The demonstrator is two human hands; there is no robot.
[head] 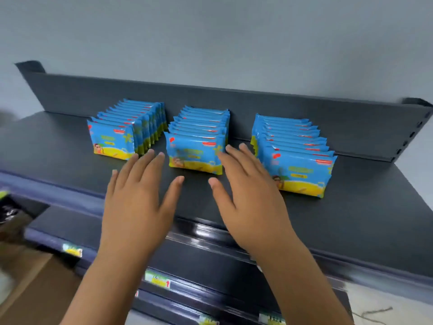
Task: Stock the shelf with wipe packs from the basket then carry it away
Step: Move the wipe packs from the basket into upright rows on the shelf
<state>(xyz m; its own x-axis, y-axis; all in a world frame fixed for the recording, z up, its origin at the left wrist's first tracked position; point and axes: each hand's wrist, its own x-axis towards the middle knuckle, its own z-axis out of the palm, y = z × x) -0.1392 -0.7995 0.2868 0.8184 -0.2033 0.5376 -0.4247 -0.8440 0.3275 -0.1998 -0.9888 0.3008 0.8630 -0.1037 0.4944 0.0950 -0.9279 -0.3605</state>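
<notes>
Three rows of blue and yellow wipe packs stand upright on the dark top shelf (pixel 351 219): a left row (pixel 121 134), a middle row (pixel 199 141) and a right row (pixel 295 156). My left hand (pixel 138 198) hovers with straight, spread fingers just left of the middle row's front pack. To the right of that same pack, my right hand (pixel 250 198) is spread flat with its fingertips between the middle and right rows. Neither hand holds anything. The basket is not in view.
The shelf's back panel (pixel 234 106) rises behind the rows. Lower shelves with price labels (pixel 157 280) step out below. A brown cardboard box (pixel 30 285) sits at the lower left, next to a blurred dark object (pixel 7 207).
</notes>
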